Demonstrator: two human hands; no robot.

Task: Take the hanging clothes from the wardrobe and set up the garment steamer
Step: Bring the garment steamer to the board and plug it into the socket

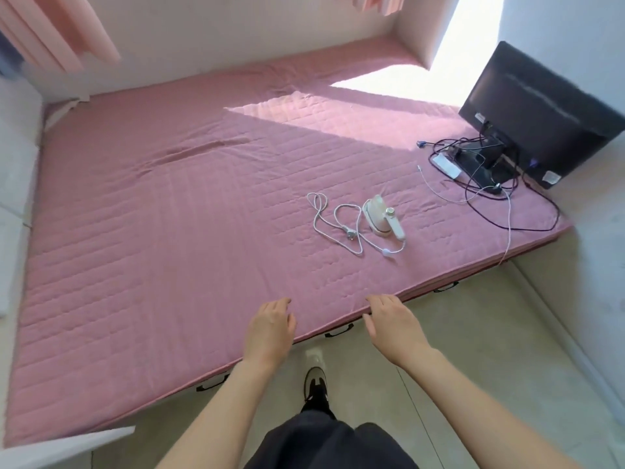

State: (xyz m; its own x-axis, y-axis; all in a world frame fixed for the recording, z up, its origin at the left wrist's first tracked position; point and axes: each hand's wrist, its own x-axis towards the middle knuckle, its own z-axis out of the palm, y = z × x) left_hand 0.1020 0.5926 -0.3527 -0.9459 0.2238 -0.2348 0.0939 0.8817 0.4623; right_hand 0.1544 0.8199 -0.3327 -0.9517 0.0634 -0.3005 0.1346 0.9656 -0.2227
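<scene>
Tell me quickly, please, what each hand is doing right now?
Left hand: open, fingers relaxed, holding nothing, over the mattress edge.
Right hand: open, holding nothing, also at the mattress edge.

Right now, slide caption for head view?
Open left hand and right hand near pink quilted mattress; white plastic garment steamer beyond.

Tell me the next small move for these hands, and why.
Probably reach the right hand forward to the garment steamer. It and the left hand hover open and empty at the pink mattress edge, while the steamer lies farther on, its cord loose and unplugged beside it.
</scene>
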